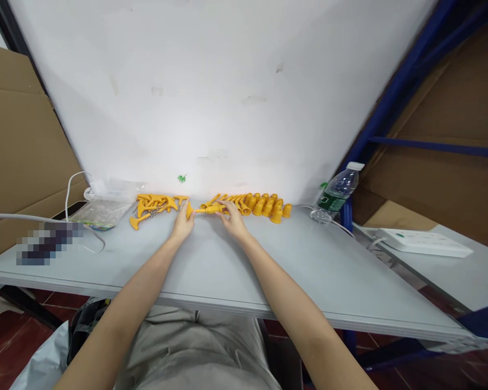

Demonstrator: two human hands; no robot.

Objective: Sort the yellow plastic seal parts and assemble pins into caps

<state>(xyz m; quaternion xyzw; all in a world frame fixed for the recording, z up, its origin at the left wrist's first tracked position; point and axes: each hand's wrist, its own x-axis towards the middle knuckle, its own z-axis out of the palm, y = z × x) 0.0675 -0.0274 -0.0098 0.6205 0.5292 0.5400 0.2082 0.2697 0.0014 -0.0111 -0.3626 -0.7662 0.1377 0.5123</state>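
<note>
Both arms reach across the grey table. My left hand is closed around a yellow T-shaped handle, whose thin shaft points right. My right hand pinches a yellow tubular piece in line with that shaft; whether the two are joined I cannot tell. To the left lies a pile of yellow T-shaped handles with metal chains among them. Just right of my right hand, yellow pieces with rods and flared ends lie in a row, partly hidden by my fingers. Beyond them stand several yellow cups.
A clear plastic bag and white cables lie at the left, near a blurred-out dark object. A water bottle leans at the right. Past it is a white power strip. A white panel rises behind the table.
</note>
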